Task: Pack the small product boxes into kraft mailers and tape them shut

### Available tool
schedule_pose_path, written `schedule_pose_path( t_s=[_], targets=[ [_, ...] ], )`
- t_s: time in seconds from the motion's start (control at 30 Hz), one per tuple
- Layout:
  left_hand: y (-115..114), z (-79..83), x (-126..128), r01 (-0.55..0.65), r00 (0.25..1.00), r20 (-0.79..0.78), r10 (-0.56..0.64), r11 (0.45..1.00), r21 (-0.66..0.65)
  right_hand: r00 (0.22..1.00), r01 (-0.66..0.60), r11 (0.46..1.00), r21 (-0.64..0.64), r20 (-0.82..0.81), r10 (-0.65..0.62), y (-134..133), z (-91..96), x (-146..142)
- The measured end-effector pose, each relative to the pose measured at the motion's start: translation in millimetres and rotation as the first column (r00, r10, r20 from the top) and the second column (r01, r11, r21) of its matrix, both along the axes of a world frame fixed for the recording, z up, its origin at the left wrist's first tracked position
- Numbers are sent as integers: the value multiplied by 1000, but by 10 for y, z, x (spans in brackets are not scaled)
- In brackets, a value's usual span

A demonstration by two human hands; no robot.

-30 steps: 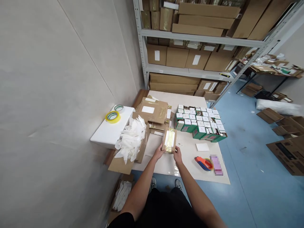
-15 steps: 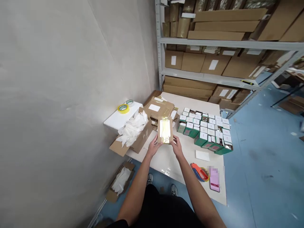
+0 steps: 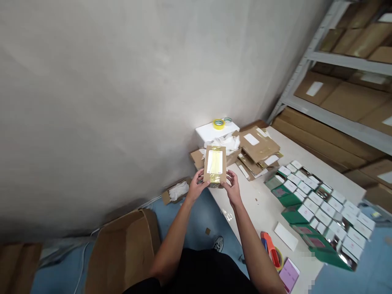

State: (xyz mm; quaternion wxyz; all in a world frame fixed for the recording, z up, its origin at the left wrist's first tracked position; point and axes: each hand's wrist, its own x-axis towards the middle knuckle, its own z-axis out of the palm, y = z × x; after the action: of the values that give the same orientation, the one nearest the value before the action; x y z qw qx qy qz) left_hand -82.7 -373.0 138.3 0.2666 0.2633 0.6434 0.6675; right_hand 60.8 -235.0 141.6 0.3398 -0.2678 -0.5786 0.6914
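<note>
Between my two hands I hold a small cardboard box [image 3: 215, 163] with a white label and shiny yellowish tape over its top face. My left hand [image 3: 197, 186] grips its near left corner, and my right hand [image 3: 232, 187] grips the near right corner. Fingers wrap the sides while the thumbs press near the front edge. The box is raised above the left end of the white table [image 3: 219, 198]. Behind it, an open carton of crumpled white paper [image 3: 225, 141] is partly hidden.
Flattened cardboard [image 3: 259, 145] lies on the table beside green-and-white boxes [image 3: 321, 208]. Nearer me are an orange tape dispenser [image 3: 271, 249], a white card [image 3: 286, 236] and a phone [image 3: 289, 274]. Yellow tape [image 3: 218, 124] sits by the wall. A large open carton [image 3: 122, 249] stands on the floor.
My view has swung left, so the table and shelves appear farther right and the large floor carton has come into sight. The held box has moved left, away from the flattened cardboard.
</note>
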Motion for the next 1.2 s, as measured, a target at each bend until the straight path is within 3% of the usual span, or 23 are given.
schedule_pose_path(
  t_s=[0.17,0.3,0.47,0.6,0.77,0.87,0.97,1.03,1.2],
  targets=[
    [-959,10,-202,-227,974,21,227,974,15,978,-203,979,26,42,202,-623,88,-571],
    [-1889,-60,-361,-416,909,52,414,909,35,913,-402,915,28,88,399,-1369,58,-1095],
    [-3157,-327,-406,-675,728,100,679,734,-69,769,-598,794,-106,202,606,-2532,-210,-1735],
    [-4037,-592,-290,-799,566,126,815,579,-160,591,-745,643,-180,271,760,-3480,-477,-2087],
    [-4873,-821,-172,-903,368,144,919,390,-179,436,-855,491,-168,279,856,-4544,-690,-2429],
    [-5262,-873,-279,-928,303,119,946,321,-191,414,-882,457,-112,277,867,-5067,-757,-2750],
    [-5598,-860,-488,-931,263,95,960,279,-235,487,-850,526,-39,324,811,-5391,-796,-3101],
    [-5787,-844,-609,-947,214,88,973,229,-225,537,-821,572,-10,330,777,-5459,-811,-3264],
    [-6060,-899,-722,-956,124,67,990,138,-259,562,-822,568,44,226,796,-5260,-787,-3275]
  ],
)
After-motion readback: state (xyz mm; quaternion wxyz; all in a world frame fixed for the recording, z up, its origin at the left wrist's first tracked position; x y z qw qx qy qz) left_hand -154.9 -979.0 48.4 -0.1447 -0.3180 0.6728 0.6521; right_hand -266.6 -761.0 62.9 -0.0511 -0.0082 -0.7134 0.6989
